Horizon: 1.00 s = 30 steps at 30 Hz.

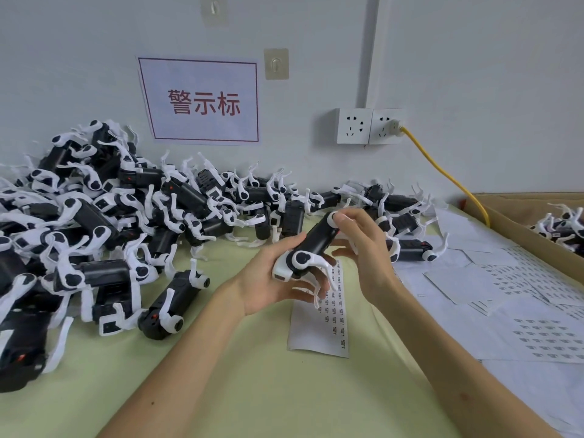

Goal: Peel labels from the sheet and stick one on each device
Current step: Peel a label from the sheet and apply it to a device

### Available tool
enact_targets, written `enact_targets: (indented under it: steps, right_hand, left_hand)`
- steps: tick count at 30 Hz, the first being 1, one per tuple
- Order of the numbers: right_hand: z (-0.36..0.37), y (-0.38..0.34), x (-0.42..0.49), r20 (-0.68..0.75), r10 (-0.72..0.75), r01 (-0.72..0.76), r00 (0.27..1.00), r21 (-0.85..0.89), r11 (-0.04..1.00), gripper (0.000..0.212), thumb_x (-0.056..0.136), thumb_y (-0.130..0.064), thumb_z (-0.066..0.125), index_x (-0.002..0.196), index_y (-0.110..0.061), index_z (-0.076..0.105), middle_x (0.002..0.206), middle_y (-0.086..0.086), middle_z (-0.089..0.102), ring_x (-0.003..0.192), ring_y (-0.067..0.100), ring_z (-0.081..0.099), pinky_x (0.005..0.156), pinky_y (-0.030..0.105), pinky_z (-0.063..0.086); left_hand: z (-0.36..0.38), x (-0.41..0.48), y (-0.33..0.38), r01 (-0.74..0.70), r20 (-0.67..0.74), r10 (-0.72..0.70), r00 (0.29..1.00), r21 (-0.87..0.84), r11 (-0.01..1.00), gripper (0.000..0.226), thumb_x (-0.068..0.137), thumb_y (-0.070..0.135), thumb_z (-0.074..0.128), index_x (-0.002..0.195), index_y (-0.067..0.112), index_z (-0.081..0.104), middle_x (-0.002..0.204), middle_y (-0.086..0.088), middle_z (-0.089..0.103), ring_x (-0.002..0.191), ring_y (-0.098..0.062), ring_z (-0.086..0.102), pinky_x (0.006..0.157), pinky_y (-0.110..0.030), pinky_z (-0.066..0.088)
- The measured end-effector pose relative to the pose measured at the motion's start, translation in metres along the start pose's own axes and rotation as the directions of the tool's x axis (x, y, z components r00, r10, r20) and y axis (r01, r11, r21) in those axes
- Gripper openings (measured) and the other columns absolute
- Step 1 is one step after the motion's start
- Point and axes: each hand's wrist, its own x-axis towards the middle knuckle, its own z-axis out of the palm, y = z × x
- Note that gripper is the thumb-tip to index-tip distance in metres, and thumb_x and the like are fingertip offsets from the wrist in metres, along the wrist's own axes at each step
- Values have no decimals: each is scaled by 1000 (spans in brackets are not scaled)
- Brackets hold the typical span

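Devices (110, 216) are lying heaped across the left of the pale green surface (221, 374). Each is a smooth matte-black block with thin, curved white plastic arms folding out, so they are tangling together. Toward the middle, the left hand (268, 286) is cradling one held device (313, 245) above the surface, its grip closing round the lower end, where a white arm is sticking out past the fingers. The right hand (363, 248) is pinching the upper end, its thumb (343, 219) pressing on the rounded white cap. A label may be sitting under that thumb, though it is too small to tell. To do this step well, I judge the left grip should be holding the body firm while the sticker is being rubbed flat from one edge onto smooth black plastic, not onto a curve. Just beneath the hands, the label sheet (319, 327) is lying flat, white backing with small dark printed labels running down its right side. Farther right, more paper sheets (521, 311) are overlapping, and a cardboard box (512, 213) is holding further devices.
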Motion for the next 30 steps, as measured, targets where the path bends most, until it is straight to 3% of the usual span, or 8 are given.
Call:
enact_targets:
  steps: [5, 8, 10, 11, 13, 20, 25, 30]
  right_hand:
    - [3, 6, 4, -52, 133, -128, 990, 90, 988, 36, 106, -44, 40, 112, -19, 64, 118, 10, 71, 96, 24, 73, 82, 35, 50]
    - [-4, 17, 7, -22, 142, -141, 990, -310, 940, 23, 104, -32, 52, 122, -23, 63, 123, 2, 69, 107, 19, 69, 81, 31, 50]
    - [-7, 30, 7, 74, 144, -33, 987, -780, 625, 45, 99, -31, 62, 141, -23, 51, 139, 0, 59, 125, 20, 57, 98, 39, 48]
    - [-6, 35, 6, 109, 180, 16, 978, -891, 453, 58, 97, -34, 64, 149, -24, 41, 146, 0, 53, 133, 22, 50, 109, 45, 41]
    - [-4, 41, 4, 147, 244, 61, 959, -942, 330, 70, 96, -39, 63, 155, -25, 29, 151, 0, 48, 140, 24, 41, 115, 48, 29]
    - [-7, 44, 9, 216, 211, 132, 953, -926, 354, 66, 92, -39, 68, 150, -30, 38, 129, -6, 58, 127, 21, 50, 106, 44, 32]
    - [-6, 49, 6, 184, 256, 106, 949, -951, 291, 75, 95, -56, 59, 156, -26, 28, 152, 4, 46, 140, 27, 42, 113, 45, 28]
    - [-9, 44, 8, 178, 200, 118, 963, -953, 279, 72, 92, -51, 65, 152, -26, 34, 143, 2, 57, 130, 25, 53, 109, 43, 30]
  left_hand:
    - [-4, 6, -1, -78, -170, 45, 984, -190, 979, 49, 84, 45, 69, 113, 6, 74, 89, -10, 69, 79, -26, 59, 74, -37, 47]
    - [-8, 8, -1, -172, -331, 91, 939, -223, 959, 40, 84, 47, 65, 96, 10, 76, 75, -5, 65, 76, -22, 62, 72, -34, 48]
    - [-12, 7, 1, -221, -421, 99, 902, -252, 942, 32, 82, 47, 68, 75, 17, 78, 75, -4, 68, 72, -20, 63, 76, -34, 46]
    - [-14, 6, 1, -232, -450, 89, 888, -272, 934, 31, 81, 46, 70, 72, 18, 79, 78, -5, 69, 72, -19, 63, 79, -35, 43]
    - [-18, 5, 2, -224, -466, 51, 883, -322, 920, 29, 80, 46, 72, 73, 19, 79, 83, -5, 70, 73, -19, 63, 82, -37, 42]
    - [-17, 6, 1, -171, -472, 30, 881, -258, 951, 32, 77, 53, 73, 68, 23, 78, 76, 0, 71, 69, -16, 67, 82, -35, 45]
    - [-18, 4, 3, -177, -512, 25, 858, -250, 952, 33, 76, 54, 75, 66, 23, 77, 74, -1, 69, 67, -18, 67, 76, -34, 49]
    - [-20, 2, 4, -143, -597, -8, 802, -205, 968, 29, 85, 52, 75, 81, 24, 73, 71, 0, 68, 63, -17, 66, 69, -32, 50]
